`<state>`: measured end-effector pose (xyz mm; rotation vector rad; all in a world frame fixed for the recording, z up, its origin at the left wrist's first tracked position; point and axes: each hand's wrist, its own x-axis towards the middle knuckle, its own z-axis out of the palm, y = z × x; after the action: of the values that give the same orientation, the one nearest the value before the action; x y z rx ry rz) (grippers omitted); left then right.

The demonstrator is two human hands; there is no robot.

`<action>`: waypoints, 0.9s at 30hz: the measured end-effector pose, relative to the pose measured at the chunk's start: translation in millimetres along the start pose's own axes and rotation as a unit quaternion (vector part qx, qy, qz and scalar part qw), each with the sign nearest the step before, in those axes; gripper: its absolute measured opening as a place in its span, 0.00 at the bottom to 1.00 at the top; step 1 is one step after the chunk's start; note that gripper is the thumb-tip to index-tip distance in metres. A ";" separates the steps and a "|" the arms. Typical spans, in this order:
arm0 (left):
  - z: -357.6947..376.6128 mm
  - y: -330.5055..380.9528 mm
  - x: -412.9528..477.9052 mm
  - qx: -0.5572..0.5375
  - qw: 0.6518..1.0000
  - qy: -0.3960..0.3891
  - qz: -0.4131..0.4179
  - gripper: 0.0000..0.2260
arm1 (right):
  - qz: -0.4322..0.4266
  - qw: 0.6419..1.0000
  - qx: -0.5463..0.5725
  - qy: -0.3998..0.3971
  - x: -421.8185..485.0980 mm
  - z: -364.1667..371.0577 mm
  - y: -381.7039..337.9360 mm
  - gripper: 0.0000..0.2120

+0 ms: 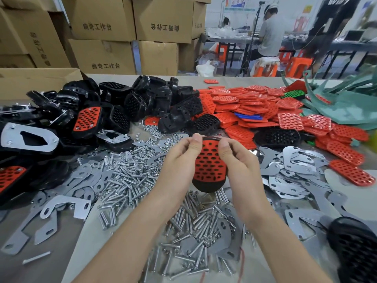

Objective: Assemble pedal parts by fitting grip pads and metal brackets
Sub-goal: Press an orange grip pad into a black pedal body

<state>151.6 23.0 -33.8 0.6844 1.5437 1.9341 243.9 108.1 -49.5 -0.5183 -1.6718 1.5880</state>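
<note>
Both my hands hold a black pedal body with a red perforated grip pad (208,164) on its face, raised above the table centre. My left hand (184,155) grips its left edge, thumb near the top. My right hand (237,158) grips the right edge, thumb pressing the pad's upper end. A pile of loose red grip pads (257,107) lies at the back right. Black pedal bodies (142,99) are heaped at the back left. Flat metal brackets (293,172) are spread on the right and more brackets (63,207) lie on the left.
Several loose bolts and nuts (126,176) cover the table below my hands. Finished pedals with red pads (86,119) sit at the left. Cardboard boxes (102,27) are stacked behind. Green plastic scraps (346,99) lie at the far right. People work at tables in the background.
</note>
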 end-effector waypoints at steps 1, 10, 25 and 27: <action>-0.1 -0.8 0.5 0.014 1.000 -0.002 0.005 0.14 | -0.001 1.000 0.000 0.000 -0.3 -0.9 -0.1 0.12; -3.5 -4.1 3.4 0.019 0.999 0.019 0.031 0.12 | -0.007 1.000 0.015 -0.020 4.1 2.8 6.9 0.13; -10.2 -9.9 10.0 0.036 0.998 0.032 0.035 0.09 | 0.050 0.997 0.020 -0.048 15.3 -4.9 19.7 0.09; -9.0 -10.3 9.2 0.092 0.995 0.005 0.045 0.06 | 0.053 0.998 0.030 -0.030 15.6 -7.1 15.7 0.09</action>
<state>140.0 25.1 -45.4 0.8370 1.7390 1.8778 236.1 126.5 -61.4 -0.5419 -1.6606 1.7407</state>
